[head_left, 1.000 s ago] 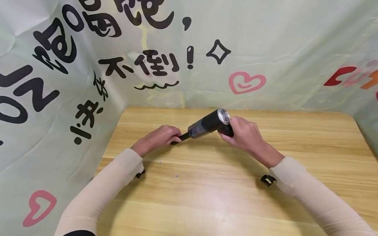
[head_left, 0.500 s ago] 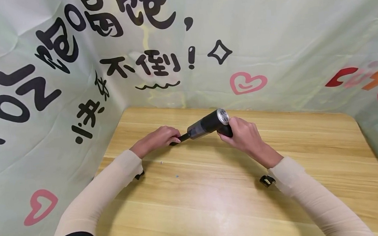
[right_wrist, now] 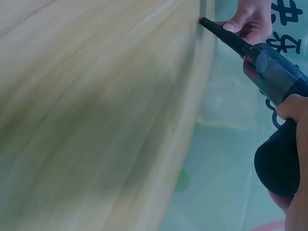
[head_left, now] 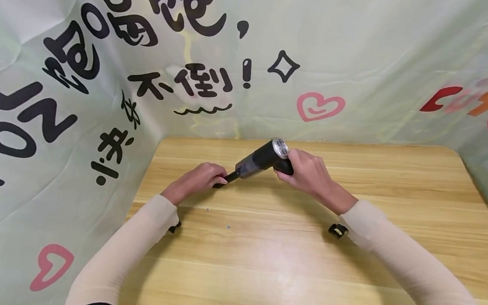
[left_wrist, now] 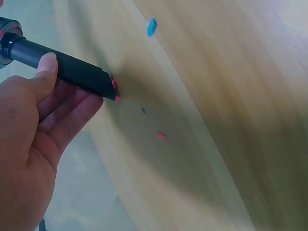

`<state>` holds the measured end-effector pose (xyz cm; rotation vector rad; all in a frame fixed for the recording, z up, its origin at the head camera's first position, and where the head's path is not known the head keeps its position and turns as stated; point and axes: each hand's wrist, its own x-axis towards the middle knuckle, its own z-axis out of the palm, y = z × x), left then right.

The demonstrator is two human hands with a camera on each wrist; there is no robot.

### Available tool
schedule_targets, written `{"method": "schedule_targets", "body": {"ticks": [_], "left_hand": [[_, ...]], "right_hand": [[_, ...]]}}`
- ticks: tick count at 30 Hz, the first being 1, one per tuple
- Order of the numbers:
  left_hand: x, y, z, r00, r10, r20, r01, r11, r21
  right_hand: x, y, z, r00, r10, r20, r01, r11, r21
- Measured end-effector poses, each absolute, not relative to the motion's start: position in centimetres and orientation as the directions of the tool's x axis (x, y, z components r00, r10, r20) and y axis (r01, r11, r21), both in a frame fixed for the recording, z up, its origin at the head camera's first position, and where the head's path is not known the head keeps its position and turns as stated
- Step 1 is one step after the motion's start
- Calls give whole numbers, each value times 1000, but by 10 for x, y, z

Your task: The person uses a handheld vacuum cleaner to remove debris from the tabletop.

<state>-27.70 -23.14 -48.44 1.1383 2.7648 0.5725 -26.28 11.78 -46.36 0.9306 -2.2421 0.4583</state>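
Observation:
A black handheld vacuum cleaner [head_left: 255, 162] with a see-through dust cup [right_wrist: 269, 70] slants over the table. My right hand [head_left: 311, 174] grips its handle [right_wrist: 277, 161]. Up front, my left hand [head_left: 201, 178] pinches the black nozzle [left_wrist: 79, 72] between thumb and fingers. The nozzle's slanted mouth is low over the wood, with a pink scrap [left_wrist: 118, 98] right at its tip. Beyond lie another pink scrap [left_wrist: 161, 135], a small dark blue bit [left_wrist: 143, 110] and a larger blue scrap [left_wrist: 152, 27]. The right hand's fingers are partly hidden behind the handle.
The wooden table [head_left: 244, 275] has rounded far corners. Pale printed cloth [head_left: 369, 58] hangs behind it and along its sides. A black wrist device [head_left: 338, 231] sits below the right sleeve, and another [head_left: 174, 227] below the left.
Both hands and the vacuum cleaner have shifted slightly to the left over the last half second. Before that they stayed nearly still. Both grips are the same.

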Motion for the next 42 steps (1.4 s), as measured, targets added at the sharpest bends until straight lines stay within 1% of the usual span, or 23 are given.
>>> {"method": "schedule_targets", "body": {"ticks": [5,13,19,27,32,36,42], "left_hand": [[-274,-243,-484,-739,673,37,631,671,388],[-268,-261,-483,-765,643,30,599,695,398],[-261,-273,-483,-790,614,4,558,715,421],[-254,-283,-483,-807,591,-8,528,726,441],[-250,-285,-485,-812,584,-3,504,705,498],[-248,-281,-489,-812,584,-1,493,688,533],[-244,-273,-489,-808,588,-12,483,675,557]], "right_hand": [[-266,105,-462,-552,-492,673,-718,691,-83],[-271,88,-461,-604,-489,630,-704,697,-135],[-273,77,-459,-616,-499,609,-710,687,-155],[-275,67,-460,-641,-516,568,-707,685,-176],[-276,68,-458,-658,-536,530,-708,679,-193],[-277,73,-453,-664,-553,503,-713,671,-203],[-280,81,-449,-641,-580,502,-735,653,-183]]}}
